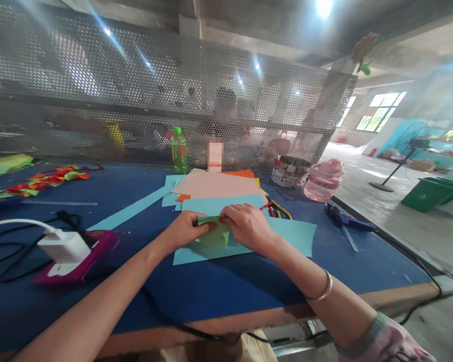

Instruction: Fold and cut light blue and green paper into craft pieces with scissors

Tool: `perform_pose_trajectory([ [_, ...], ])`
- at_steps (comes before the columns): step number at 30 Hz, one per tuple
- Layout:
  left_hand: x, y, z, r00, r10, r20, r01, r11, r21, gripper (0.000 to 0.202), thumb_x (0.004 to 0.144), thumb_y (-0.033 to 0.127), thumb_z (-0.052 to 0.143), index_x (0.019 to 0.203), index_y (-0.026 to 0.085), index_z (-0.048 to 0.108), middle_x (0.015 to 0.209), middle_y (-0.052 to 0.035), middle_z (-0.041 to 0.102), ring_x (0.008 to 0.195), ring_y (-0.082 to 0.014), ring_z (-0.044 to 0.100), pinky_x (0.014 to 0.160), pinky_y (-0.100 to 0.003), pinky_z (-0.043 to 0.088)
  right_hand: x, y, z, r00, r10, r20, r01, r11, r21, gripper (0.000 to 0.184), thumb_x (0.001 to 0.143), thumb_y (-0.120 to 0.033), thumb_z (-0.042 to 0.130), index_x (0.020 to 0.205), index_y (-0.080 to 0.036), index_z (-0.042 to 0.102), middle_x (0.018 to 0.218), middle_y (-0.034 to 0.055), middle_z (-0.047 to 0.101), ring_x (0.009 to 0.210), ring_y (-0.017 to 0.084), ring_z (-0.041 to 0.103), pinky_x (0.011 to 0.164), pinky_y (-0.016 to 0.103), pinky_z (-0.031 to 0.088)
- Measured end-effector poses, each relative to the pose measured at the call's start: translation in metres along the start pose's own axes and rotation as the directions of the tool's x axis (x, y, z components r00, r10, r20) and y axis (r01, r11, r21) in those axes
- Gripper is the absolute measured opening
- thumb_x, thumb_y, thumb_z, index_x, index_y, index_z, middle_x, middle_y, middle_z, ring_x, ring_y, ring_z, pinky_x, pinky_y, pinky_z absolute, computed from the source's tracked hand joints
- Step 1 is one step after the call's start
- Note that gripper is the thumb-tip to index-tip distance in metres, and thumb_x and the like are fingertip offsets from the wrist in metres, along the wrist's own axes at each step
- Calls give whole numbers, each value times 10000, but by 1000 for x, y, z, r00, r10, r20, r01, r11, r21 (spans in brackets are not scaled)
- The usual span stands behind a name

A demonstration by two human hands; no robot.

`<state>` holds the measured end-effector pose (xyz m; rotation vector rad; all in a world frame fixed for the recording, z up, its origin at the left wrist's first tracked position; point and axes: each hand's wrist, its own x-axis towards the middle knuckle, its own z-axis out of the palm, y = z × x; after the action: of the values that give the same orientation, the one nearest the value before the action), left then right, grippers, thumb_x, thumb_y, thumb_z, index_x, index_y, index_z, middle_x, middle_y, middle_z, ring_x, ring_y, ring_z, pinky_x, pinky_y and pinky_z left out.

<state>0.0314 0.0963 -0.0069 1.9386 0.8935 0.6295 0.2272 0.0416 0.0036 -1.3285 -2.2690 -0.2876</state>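
I have the left hand (185,230) and right hand (248,226) both pinching green paper (219,235). Blue paper (289,235) lies under it on the table (226,291)

No text, brand, number or sign can be read. On the green bottle (179,156), reddish marks are seen, but letters cannot be made out in them. On the wall of the round container (288,177), dark and pale patches are shown, and whether print or only pattern is formed by them cannot be told at this size.
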Motion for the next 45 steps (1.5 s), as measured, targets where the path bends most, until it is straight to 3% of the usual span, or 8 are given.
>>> perform_pose_trajectory([
  [4,-3,5,5,998,23,55,-23,1000,-9,266,751,407,591,662,158,619,529,35,529,495,-108,461,464,-205,347,0,0,0,998,40,50,-47,989,143,105,921,-197,511,878,-196,606,770,-5,655,713,126,574,648,232,316],
  [8,-6,8,8,986,-135,100,142,988,-62,274,767,450,566,734,179,593,487,42,542,410,-112,472,395,-202,335,3,8,-2,996,52,78,-70,967,244,140,922,-255,514,865,-193,625,762,-5,654,685,117,567,637,217,332],
  [11,-4,8,2,979,-206,-6,204,974,-103,285,748,453,587,705,171,592,468,17,577,369,-110,460,371,-204,343,7,29,-13,980,197,28,-196,936,291,275,959,-317,416,874,-175,636,765,17,662,682,124,577,623,213,357],
  [16,1,7,-18,897,-240,-371,166,961,-220,229,713,383,630,675,157,616,514,-63,657,386,-132,504,364,-213,362,2,79,-37,797,604,16,-595,788,-156,279,930,-207,366,987,-166,635,985,100,686,888,197,627,687,258,395],
  [19,2,5,-25,839,-259,-479,138,952,-274,184,692,336,640,644,159,621,524,-83,664,371,-138,505,339,-220,349,-5,96,-42,659,740,133,-666,656,-355,273,897,-204,407,1004,-125,645,1039,178,673,962,274,638,700,301,417],
  [22,3,2,-26,817,-277,-506,133,944,-303,166,679,312,637,623,157,615,537,-94,670,363,-138,503,323,-223,339,-11,101,-38,606,765,218,-665,637,-390,274,840,-273,533,985,-79,661,991,232,677,946,329,651,682,323,436],
  [32,2,-1,-21,817,-313,-484,165,931,-325,173,678,304,625,671,131,617,534,-84,674,353,-119,481,319,-212,336,-18,107,-23,587,743,322,-641,669,-376,389,788,-293,589,1071,-25,602,1008,244,670,990,314,641,707,300,443],
  [45,1,5,-17,795,-431,-427,219,860,-461,202,743,260,627,902,136,632,855,-114,732,618,-229,716,401,-237,504,-13,112,-31,543,828,141,-813,560,-156,528,717,-433,624,1148,-134,558,1029,156,672,980,302,626,707,304,433],
])
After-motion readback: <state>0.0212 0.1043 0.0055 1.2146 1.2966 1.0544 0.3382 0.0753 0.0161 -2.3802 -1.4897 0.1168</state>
